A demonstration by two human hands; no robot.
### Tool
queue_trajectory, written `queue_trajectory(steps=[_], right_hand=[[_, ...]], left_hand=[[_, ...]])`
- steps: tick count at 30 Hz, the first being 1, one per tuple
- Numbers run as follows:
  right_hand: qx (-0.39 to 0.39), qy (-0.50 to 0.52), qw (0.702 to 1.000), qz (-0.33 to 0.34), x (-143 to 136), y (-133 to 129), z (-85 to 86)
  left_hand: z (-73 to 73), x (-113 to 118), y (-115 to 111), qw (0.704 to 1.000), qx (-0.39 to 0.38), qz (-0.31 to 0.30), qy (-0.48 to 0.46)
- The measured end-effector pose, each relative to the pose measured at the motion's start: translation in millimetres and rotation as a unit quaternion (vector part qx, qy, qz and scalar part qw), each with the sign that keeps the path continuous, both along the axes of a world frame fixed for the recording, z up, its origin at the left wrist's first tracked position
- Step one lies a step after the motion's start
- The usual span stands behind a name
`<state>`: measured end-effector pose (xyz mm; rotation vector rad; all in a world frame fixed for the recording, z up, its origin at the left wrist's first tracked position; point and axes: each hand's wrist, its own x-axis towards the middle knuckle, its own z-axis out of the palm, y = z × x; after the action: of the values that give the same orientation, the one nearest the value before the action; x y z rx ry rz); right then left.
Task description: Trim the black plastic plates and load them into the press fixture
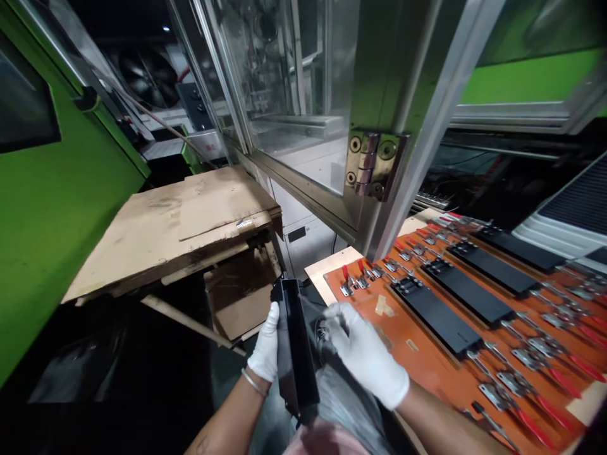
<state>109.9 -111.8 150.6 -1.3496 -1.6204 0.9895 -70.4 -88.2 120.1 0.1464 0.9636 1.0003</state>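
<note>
Left grip (265,344), gloved white, is closed around the left edge of a long black plastic part (294,351), thumb and fingers pinching it near mid-length. Right grip (363,354), also gloved, is curled loosely just right of the part; fingertips seem to be working at something small and dark by the part's side wall, but whether anything is pinched there cannot be made out. The part sits between the two grips, held in the air over the person's lap, clear of the desk. Its long axis runs away from the body: near end low by the wrists, far end pointing up and forward toward the cardboard-covered stand (180,221) ahead of the left grip. The open channel side looks to face right, toward the right grip. Right of the right grip lies an orange fixture board (427,360) carrying four like black parts (436,316) laid parallel, each flanked by red-handled toggle clamps (526,392); the nearest slot edge is near the right knuckles. Judgement: for clean handling here, the left pinch should stay at mid-length so the long piece does not swing, and the right fingertips should work along the edge without twisting the thin wall.
</note>
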Motion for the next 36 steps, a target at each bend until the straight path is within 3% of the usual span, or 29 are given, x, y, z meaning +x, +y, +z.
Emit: queue_trajectory(steps=[5,8,12,14,17,19,24,26,28,31,33,36], right_hand=[[0.131,-0.058,0.967,0.210,0,-38,3.2],[0.151,-0.120,0.948,0.251,-2,-37,-1.7],[0.220,-0.102,0.952,0.188,0,3,-1.8],[0.256,-0.069,0.959,0.101,2,30,1.9],[0.240,-0.024,0.970,-0.025,2,53,10.3],[0.224,0.007,0.974,-0.010,-1,45,14.0],[0.160,-0.049,0.963,0.211,-14,-18,4.4],[0.137,-0.081,0.956,0.246,-17,-31,-1.8],[0.133,-0.095,0.959,0.230,-17,-28,-4.7],[0.168,-0.079,0.966,0.178,-14,1,-1.7],[0.205,-0.059,0.969,0.127,-10,25,3.2],[0.199,-0.031,0.979,0.030,-7,45,9.1]], left_hand=[[-4.5,-8,1,0.998,-0.017,-0.023,-0.063],[-8.5,-9,-3,0.996,-0.016,-0.036,-0.074],[-9.3,-8,-13,0.997,0.013,-0.052,-0.049],[-10.7,-8,-18,0.996,0.046,-0.066,-0.046],[-15.8,-9,-19,0.993,0.051,-0.084,-0.067],[-19.9,-13,-15,0.993,0.032,-0.075,-0.085],[-25.8,-22,-5,0.992,0.021,-0.061,-0.108],[-25.8,-22,-5,0.991,0.015,-0.068,-0.110],[-24.6,-22,-6,0.992,0.011,-0.072,-0.105],[-22.7,-20,-8,0.994,0.017,-0.077,-0.078],[-23.1,-19,-9,0.994,0.015,-0.081,-0.071],[-27.4,-18,-11,0.992,0.005,-0.085,-0.089]])
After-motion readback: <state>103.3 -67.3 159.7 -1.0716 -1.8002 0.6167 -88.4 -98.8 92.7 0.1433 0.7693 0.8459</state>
